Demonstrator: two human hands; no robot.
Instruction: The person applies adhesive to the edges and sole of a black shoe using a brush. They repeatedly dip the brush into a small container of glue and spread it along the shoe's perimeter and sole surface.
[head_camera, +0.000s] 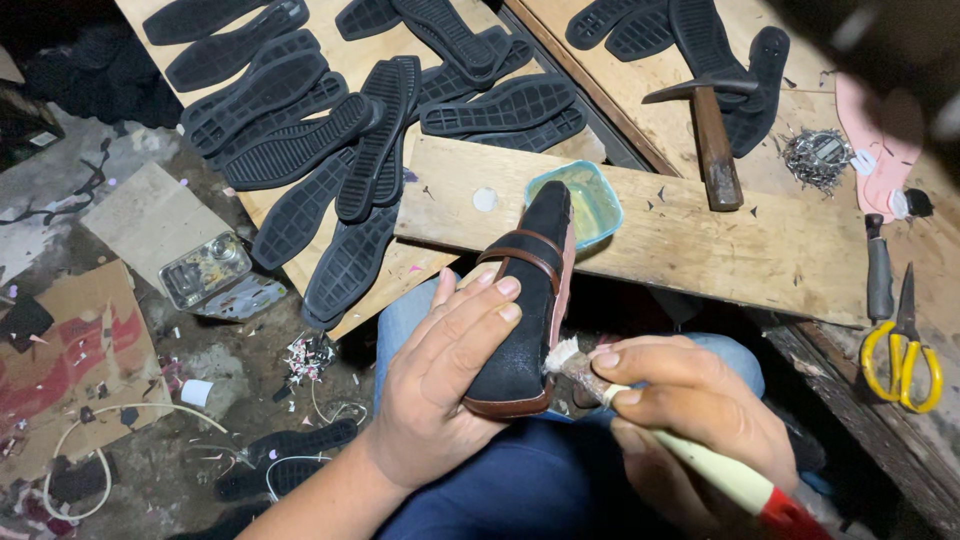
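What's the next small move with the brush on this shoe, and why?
Probably draw the brush along the shoe's edge, toward the toe. The right hand holds its white bristles right at the heel end, by the brown rim, while the left hand steadies the upturned shoe over the lap. If the bristles look dry, a dip in the teal tub on the plank seems sensible first.

We see rows of black rubber soles (300, 140) overlapping on a wooden board, and more soles (700, 35) on the counter (800, 250) to the right. A hammer (712, 135) lies there beside a heap of small nails (815, 158). Yellow-handled scissors (903, 350) sit at the right edge. Down on the floor rest a metal tin (205, 270) and cardboard (70, 350)
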